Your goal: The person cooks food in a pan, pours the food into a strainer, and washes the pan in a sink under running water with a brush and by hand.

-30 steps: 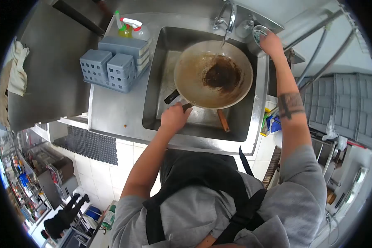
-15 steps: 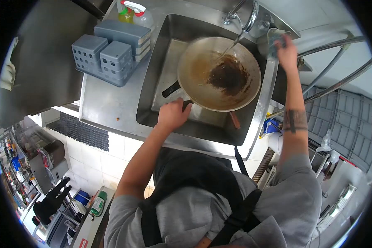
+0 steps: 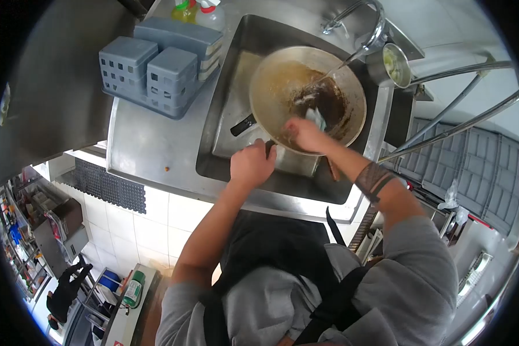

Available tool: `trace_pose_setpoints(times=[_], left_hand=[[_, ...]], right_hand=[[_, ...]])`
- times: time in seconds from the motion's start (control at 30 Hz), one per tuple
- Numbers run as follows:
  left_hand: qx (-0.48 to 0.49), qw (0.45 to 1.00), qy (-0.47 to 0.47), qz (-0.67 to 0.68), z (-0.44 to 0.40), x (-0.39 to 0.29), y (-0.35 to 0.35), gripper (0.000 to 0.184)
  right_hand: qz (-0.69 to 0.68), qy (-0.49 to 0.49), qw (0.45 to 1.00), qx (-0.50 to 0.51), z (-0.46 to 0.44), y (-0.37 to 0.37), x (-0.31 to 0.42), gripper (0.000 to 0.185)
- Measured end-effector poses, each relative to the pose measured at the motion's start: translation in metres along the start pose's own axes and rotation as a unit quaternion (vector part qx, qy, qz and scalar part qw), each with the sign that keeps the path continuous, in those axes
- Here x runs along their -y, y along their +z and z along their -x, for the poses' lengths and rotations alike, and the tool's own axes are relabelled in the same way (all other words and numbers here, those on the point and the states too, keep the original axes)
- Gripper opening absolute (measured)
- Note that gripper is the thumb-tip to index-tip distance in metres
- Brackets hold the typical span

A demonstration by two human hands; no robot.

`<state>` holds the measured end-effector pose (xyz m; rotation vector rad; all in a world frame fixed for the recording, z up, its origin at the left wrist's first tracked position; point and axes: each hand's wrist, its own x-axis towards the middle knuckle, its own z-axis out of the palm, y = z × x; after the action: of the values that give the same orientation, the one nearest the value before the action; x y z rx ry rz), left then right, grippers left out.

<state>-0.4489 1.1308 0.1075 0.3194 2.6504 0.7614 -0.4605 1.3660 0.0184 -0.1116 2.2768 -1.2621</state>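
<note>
A large wok [image 3: 264, 95] rests in the steel sink [image 3: 222, 86], with cloudy brown water and dark burnt residue inside. Water runs into it from the faucet [image 3: 379, 29]. My left hand [image 3: 252, 164] is closed around a dark handle at the wok's near edge. Inside the wok, my right hand [image 3: 305, 134] holds a pale bluish scrubbing pad or cloth [image 3: 315, 117] against the dark residue; its exact kind is unclear. A black handle [image 3: 243, 125] sticks out left of the wok, and a reddish-brown handle [image 3: 333, 169] shows below it.
Grey plastic caddies [image 3: 173, 78] stand on the counter left of the sink, with spray bottles [image 3: 209, 14] behind. A metal pot [image 3: 389, 64] with pale green contents sits at the sink's right corner. Metal pipes [image 3: 461, 121] run along the right. Another person [image 3: 68, 291] is far off.
My right hand has moved from the pot at the right into the wok, bringing the pad or cloth along. My left hand stays on the handle, and the view has shifted slightly.
</note>
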Motion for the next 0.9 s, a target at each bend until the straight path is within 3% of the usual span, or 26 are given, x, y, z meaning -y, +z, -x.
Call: trace_pose_setpoints(times=[0.07,0.13,0.27,0.33,0.37,0.43,0.5,0.53,0.6,0.63,0.67,0.77,0.83,0.9], left_hand=[[0.008,1.000,0.000,0.007,0.006,0.005,0.001,0.040],[-0.019,1.000,0.019,0.013,0.000,0.004,0.002,0.039],[0.012,1.000,0.012,0.015,-0.002,-0.002,-0.009,0.039],[0.045,0.999,0.005,-0.008,-0.003,-0.003,-0.010,0.038],[0.048,0.999,0.000,-0.009,-0.003,-0.004,-0.010,0.038],[0.039,0.999,-0.003,0.002,-0.004,-0.004,-0.011,0.038],[0.047,0.999,-0.005,-0.006,-0.007,-0.002,-0.012,0.038],[0.051,0.999,-0.006,-0.008,-0.011,-0.002,-0.013,0.038],[0.051,0.999,-0.001,-0.007,-0.014,-0.003,-0.014,0.038],[0.056,0.998,0.002,-0.011,-0.014,-0.004,-0.014,0.038],[0.055,0.998,0.005,-0.010,-0.015,-0.003,-0.014,0.038],[0.059,0.998,0.029,0.000,-0.016,0.001,-0.012,0.038],[0.062,0.997,0.038,-0.011,-0.017,0.003,-0.012,0.037],[0.067,0.997,0.033,-0.015,-0.020,0.000,-0.017,0.037]], right_hand=[[0.319,-0.084,0.944,0.031,0.003,-0.037,-0.008,0.029],[0.363,0.036,0.928,-0.081,0.012,-0.067,0.000,0.038],[0.360,0.088,0.922,-0.112,-0.001,-0.098,-0.034,0.044],[0.453,0.061,0.872,-0.173,-0.020,-0.095,-0.035,0.044],[0.450,0.060,0.875,-0.169,-0.028,-0.096,-0.036,0.044],[0.512,0.158,0.834,-0.128,-0.042,-0.097,-0.036,0.040],[0.399,0.225,0.888,0.042,-0.033,-0.100,-0.027,0.037],[0.352,0.171,0.919,0.046,-0.017,-0.087,-0.042,0.034],[0.187,0.150,0.967,0.087,0.008,-0.055,-0.006,0.046],[0.183,0.056,0.980,0.047,0.007,-0.030,-0.009,0.043],[0.130,0.027,0.991,-0.019,-0.002,-0.009,0.006,0.039],[0.063,0.060,0.990,-0.115,-0.068,0.021,0.037,0.037],[0.105,-0.105,0.947,-0.286,-0.133,0.023,-0.001,0.036],[0.177,-0.073,0.880,-0.435,-0.184,-0.002,-0.013,0.036]])
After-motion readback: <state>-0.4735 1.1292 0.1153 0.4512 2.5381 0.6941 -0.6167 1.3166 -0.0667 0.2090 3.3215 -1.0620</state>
